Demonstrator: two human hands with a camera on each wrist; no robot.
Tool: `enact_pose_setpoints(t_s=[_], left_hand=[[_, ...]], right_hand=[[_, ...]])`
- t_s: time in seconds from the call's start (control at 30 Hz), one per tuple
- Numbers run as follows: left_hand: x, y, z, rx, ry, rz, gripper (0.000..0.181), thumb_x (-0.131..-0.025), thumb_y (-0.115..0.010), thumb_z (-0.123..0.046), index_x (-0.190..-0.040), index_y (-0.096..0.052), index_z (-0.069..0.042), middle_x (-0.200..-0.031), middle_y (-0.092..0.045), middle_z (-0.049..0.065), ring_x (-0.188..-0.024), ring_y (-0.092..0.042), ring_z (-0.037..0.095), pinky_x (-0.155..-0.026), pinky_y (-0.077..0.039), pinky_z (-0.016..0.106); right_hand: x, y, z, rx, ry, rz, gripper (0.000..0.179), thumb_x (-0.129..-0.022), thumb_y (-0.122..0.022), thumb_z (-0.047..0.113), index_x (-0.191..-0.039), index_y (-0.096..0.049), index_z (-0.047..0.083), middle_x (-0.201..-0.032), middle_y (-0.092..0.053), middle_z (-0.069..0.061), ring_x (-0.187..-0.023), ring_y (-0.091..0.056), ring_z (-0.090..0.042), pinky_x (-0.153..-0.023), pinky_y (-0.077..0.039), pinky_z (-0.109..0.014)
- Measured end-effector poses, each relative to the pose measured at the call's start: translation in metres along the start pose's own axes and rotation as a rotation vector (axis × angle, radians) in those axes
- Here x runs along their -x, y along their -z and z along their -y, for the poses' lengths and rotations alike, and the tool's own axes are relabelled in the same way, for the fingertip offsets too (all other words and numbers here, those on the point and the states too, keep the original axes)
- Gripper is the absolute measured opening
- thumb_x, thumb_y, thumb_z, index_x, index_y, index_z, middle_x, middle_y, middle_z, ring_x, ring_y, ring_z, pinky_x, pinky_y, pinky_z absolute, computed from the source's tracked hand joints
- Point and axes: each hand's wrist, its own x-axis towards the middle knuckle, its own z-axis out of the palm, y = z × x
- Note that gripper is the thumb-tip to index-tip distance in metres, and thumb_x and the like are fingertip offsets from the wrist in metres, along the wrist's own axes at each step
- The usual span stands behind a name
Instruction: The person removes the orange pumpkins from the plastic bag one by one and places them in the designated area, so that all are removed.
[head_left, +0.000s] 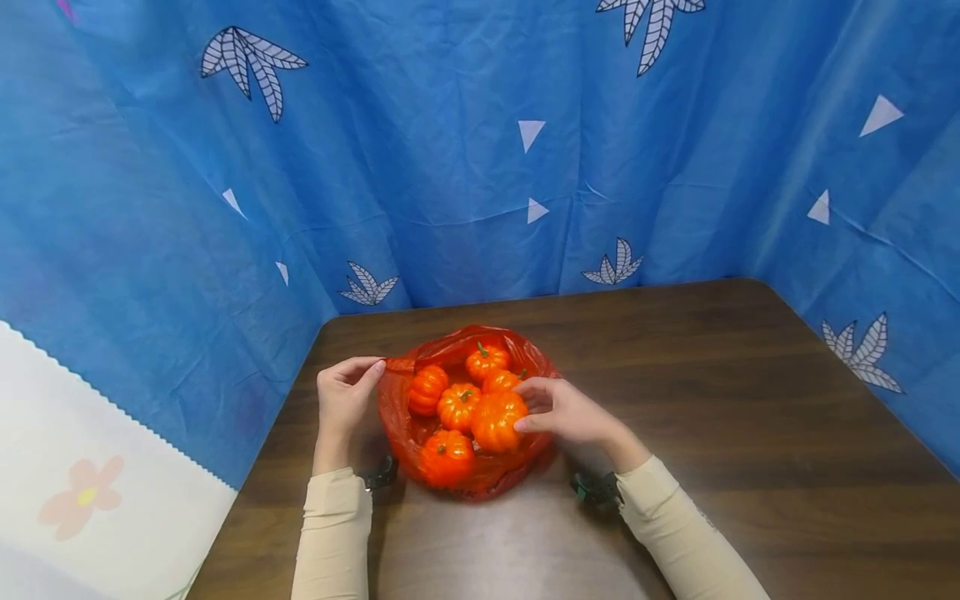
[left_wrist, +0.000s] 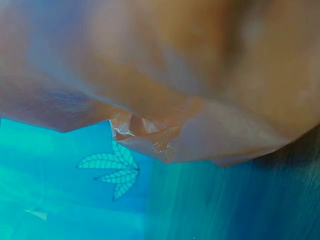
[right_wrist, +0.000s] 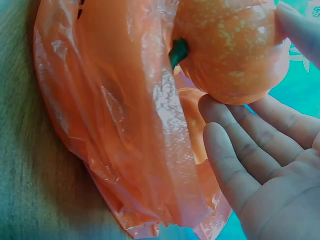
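A red plastic bag (head_left: 480, 487) stands with its mouth wide on the table, several small orange pumpkins inside it, among them one pumpkin (head_left: 458, 407) near the middle. My left hand (head_left: 343, 400) pinches the bag's left rim between thumb and fingers. In the left wrist view the bag's film (left_wrist: 225, 130) fills the upper part and hides that hand. At the bag's right side my right hand (head_left: 573, 412) holds a larger pumpkin (head_left: 498, 421) between thumb and fingertips. The right wrist view shows this pumpkin (right_wrist: 230, 50) with its green stem, above the bag's edge.
The brown wooden table (head_left: 712, 400) extends to the right and behind the bag. Blue curtains (head_left: 465, 167) with leaf prints hang along the far side and both sides. A white cloth (head_left: 90, 467) with a flower print is at the lower left.
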Motion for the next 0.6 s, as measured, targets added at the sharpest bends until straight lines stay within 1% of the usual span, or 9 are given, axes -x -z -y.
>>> enact_pose_setpoints(t_s=[0.13,0.23,0.4,0.5,0.6], left_hand=[[0.000,-0.001,-0.004,0.013,0.022,-0.001,0.011,-0.086,-0.071,0.008,-0.094,-0.072,0.016,-0.076,-0.072,-0.019,-0.066,-0.065,0.001,-0.065,-0.056,0.014],[0.002,-0.002,-0.013,0.020,0.030,0.006,0.011,-0.086,-0.070,0.010,-0.094,-0.070,0.019,-0.076,-0.072,-0.018,-0.066,-0.065,0.000,-0.066,-0.056,0.014],[0.004,-0.004,-0.025,0.031,0.004,0.015,0.012,-0.086,-0.069,0.012,-0.093,-0.068,0.022,-0.076,-0.073,-0.016,-0.066,-0.066,0.001,-0.065,-0.056,0.013],[0.003,-0.004,-0.019,0.038,0.003,0.012,0.011,-0.086,-0.069,0.012,-0.093,-0.068,0.021,-0.076,-0.073,-0.017,-0.065,-0.065,0.000,-0.065,-0.056,0.013],[0.001,-0.003,-0.008,0.037,0.015,0.008,0.011,-0.086,-0.069,0.011,-0.093,-0.070,0.019,-0.076,-0.072,-0.018,-0.064,-0.065,0.000,-0.064,-0.056,0.014]], right_hand=[[0.000,0.001,0.003,-0.016,-0.011,-0.017,0.053,-0.087,-0.078,0.028,-0.131,-0.058,0.005,-0.123,-0.067,-0.012,-0.112,-0.065,-0.028,-0.095,-0.058,-0.039],[0.001,0.002,0.005,-0.024,-0.017,-0.013,0.053,-0.087,-0.078,0.028,-0.131,-0.058,0.005,-0.123,-0.067,-0.012,-0.113,-0.064,-0.028,-0.095,-0.058,-0.039],[0.003,0.003,0.007,-0.050,-0.016,-0.004,0.051,-0.088,-0.077,0.026,-0.130,-0.059,0.004,-0.123,-0.067,-0.013,-0.113,-0.065,-0.029,-0.094,-0.058,-0.038],[0.004,0.004,0.010,-0.068,-0.017,-0.007,0.051,-0.088,-0.077,0.025,-0.129,-0.059,0.003,-0.124,-0.067,-0.014,-0.113,-0.066,-0.029,-0.094,-0.058,-0.038],[0.005,0.005,0.011,-0.070,-0.011,-0.015,0.051,-0.088,-0.078,0.024,-0.129,-0.058,0.002,-0.124,-0.066,-0.016,-0.113,-0.066,-0.030,-0.095,-0.058,-0.038]])
